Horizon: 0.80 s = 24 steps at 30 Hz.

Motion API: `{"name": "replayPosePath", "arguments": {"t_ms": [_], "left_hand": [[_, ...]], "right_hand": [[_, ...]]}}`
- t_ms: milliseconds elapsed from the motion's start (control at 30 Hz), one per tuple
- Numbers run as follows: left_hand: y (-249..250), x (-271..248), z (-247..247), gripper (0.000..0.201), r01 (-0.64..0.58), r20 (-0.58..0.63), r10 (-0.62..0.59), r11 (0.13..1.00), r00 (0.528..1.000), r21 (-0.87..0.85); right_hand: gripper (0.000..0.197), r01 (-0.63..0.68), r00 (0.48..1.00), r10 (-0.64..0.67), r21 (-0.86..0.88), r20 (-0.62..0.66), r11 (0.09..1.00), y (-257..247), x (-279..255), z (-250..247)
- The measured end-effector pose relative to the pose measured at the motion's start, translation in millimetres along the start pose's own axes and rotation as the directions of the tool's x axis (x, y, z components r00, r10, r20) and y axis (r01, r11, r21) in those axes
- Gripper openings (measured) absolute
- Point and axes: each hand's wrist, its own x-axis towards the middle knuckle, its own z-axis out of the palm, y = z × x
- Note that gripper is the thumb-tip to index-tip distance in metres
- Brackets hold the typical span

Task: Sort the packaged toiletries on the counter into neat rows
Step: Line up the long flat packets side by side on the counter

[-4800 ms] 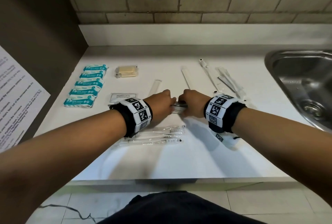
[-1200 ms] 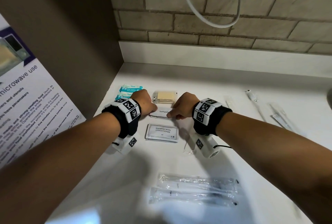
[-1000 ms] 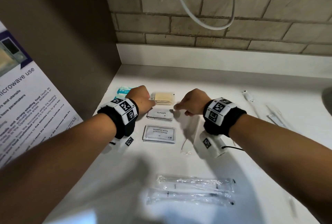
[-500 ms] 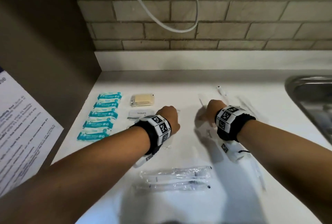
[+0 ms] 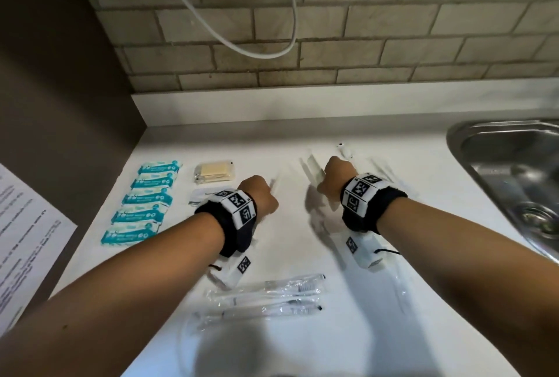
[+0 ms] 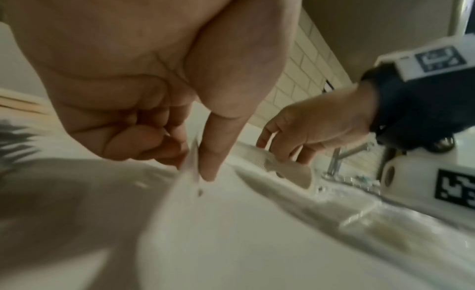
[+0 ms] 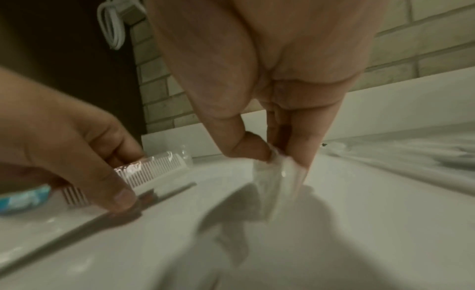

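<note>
On the white counter (image 5: 302,249), my left hand (image 5: 270,195) pinches the end of a wrapped white comb (image 7: 154,172) between thumb and fingers (image 6: 205,168). It holds the comb low over the counter. To its right, my right hand (image 5: 323,183) pinches the clear wrapper of a second comb (image 5: 311,168), which shows in the left wrist view (image 6: 282,166). Its thumb and fingers (image 7: 257,150) close on the wrapper's end. A row of teal packets (image 5: 145,201) lies at the left. A yellow soap packet (image 5: 214,171) and a white sachet (image 5: 201,193) sit beside that row.
Two wrapped toothbrushes (image 5: 266,295) lie side by side near the front edge. More clear-wrapped items (image 5: 384,168) lie behind my right hand. A steel sink (image 5: 514,170) is at the right, a dark side wall (image 5: 75,104) at the left, and a white cable (image 5: 242,46) hangs on the brick wall.
Both hands left the white sachet by the soap and moved right to the middle of the counter. Each hand now pinches a wrapped comb.
</note>
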Motion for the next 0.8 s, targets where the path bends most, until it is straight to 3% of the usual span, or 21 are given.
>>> {"name": "replayPosePath", "arguments": {"t_ms": [167,300,433,533,633,733,800], "left_hand": [[27,-2,-4,0.016,-0.146,-0.100,0.118,0.929,0.988,-0.339],[62,-10,3,0.013,-0.202,-0.096,0.184,0.736,0.978,-0.646],[89,-12,25,0.007,-0.354,-0.095,0.346,0.842,0.933,-0.408],[101,-15,51,0.018,-0.399,0.096,0.411,0.909,0.907,-0.123],[111,-21,72,0.021,-0.449,0.193,0.415,0.873,0.889,0.189],[115,-23,78,0.020,-0.419,0.181,0.381,0.865,0.907,0.275],[116,-22,77,0.017,-0.380,0.166,0.346,0.890,0.923,0.254]], "right_hand": [[0.014,-0.026,0.992,0.053,0.218,-0.117,0.976,32,-4,-35],[0.024,-0.021,0.982,0.083,0.336,-0.171,0.942,65,-14,-66],[0.022,-0.035,0.983,0.111,0.441,-0.148,0.897,99,-25,-75],[0.019,-0.054,0.984,0.125,0.453,-0.129,0.890,120,-32,-72],[0.018,-0.080,0.984,0.145,0.478,-0.100,0.875,138,-40,-66],[0.021,-0.145,0.986,0.166,0.468,-0.003,0.872,149,-52,-59],[0.037,-0.199,0.980,0.187,0.409,0.069,0.891,154,-60,-52]]}}
